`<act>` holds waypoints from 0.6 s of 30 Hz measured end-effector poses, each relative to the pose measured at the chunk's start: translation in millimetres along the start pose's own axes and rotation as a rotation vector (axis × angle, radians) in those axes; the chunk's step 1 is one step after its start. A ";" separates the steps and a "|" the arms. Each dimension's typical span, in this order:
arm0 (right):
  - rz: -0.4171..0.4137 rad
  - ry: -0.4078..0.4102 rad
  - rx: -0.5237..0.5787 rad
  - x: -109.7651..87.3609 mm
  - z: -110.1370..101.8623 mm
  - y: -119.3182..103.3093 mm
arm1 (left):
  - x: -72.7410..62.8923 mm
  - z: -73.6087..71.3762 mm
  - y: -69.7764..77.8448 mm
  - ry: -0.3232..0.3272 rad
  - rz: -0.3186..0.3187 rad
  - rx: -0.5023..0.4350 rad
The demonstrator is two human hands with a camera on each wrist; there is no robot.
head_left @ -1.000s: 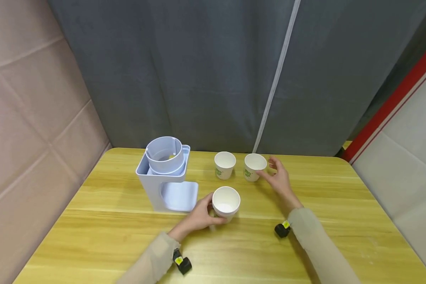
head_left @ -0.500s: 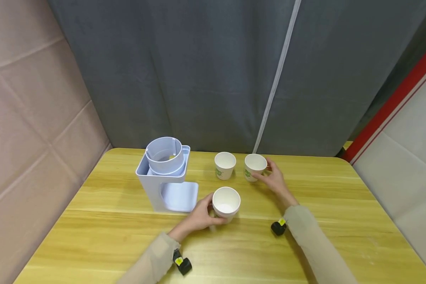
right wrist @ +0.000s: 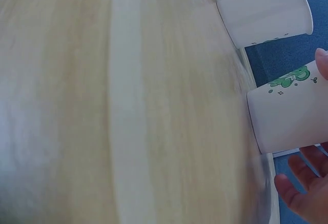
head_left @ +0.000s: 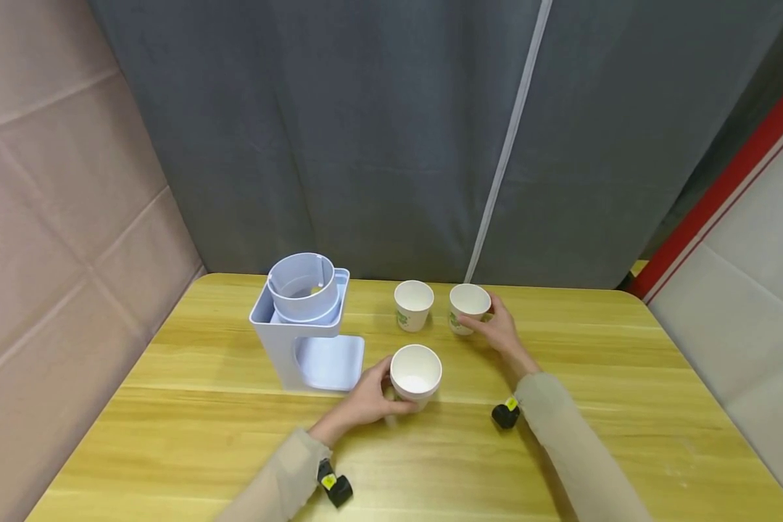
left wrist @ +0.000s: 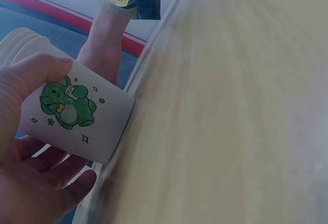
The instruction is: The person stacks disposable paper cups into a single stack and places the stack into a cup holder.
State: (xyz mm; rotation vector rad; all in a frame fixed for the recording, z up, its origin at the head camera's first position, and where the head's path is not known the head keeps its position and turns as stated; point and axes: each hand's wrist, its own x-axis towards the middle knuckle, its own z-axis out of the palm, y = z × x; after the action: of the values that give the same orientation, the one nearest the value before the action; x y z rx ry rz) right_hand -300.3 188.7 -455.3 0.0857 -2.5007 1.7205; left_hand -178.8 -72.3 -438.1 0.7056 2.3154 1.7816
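Note:
In the head view my left hand point(head_left: 364, 397) holds a stack of white paper cups point(head_left: 416, 371) upright near the middle of the table. The left wrist view shows several nested rims on that stack point(left wrist: 84, 137), a green cartoon animal on its side, and the thumb laid across it. Farther back, my right hand point(head_left: 501, 335) grips a single paper cup point(head_left: 468, 300), its thumb across the front and a finger round the far side. A second single paper cup point(head_left: 413, 306) stands just left of it; the right wrist view has this cup point(right wrist: 266, 16) beside the gripped one point(right wrist: 289, 114).
On the left of the wooden table point(head_left: 202, 435) stands a pale blue plastic holder point(head_left: 277, 348) with a round cylinder point(head_left: 303, 286) on top and a flat tray point(head_left: 331, 361) at its base. A grey curtain point(head_left: 365, 145) hangs behind the table's back edge.
My right hand has moved slightly left and closed round the back right paper cup, its thumb sliding across the front. The left hand and its stack have stayed in place.

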 end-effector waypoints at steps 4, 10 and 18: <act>0.015 0.009 0.015 0.3 2.1 0.3 | -0.2 0.2 -0.4 -0.006 -0.004 0.003; 0.016 0.018 0.012 1.8 4.6 0.5 | 0.0 -0.4 -0.3 -0.009 -0.003 0.007; -0.047 0.022 -0.012 2.8 5.2 -0.5 | -0.3 -0.7 1.3 -0.010 -0.005 0.005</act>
State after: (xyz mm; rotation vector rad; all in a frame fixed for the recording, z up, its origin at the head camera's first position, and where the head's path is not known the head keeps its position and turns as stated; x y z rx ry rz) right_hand -303.3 183.8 -456.3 0.1236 -2.4728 1.6794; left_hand -178.4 -72.8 -436.7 0.7066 2.3145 1.7667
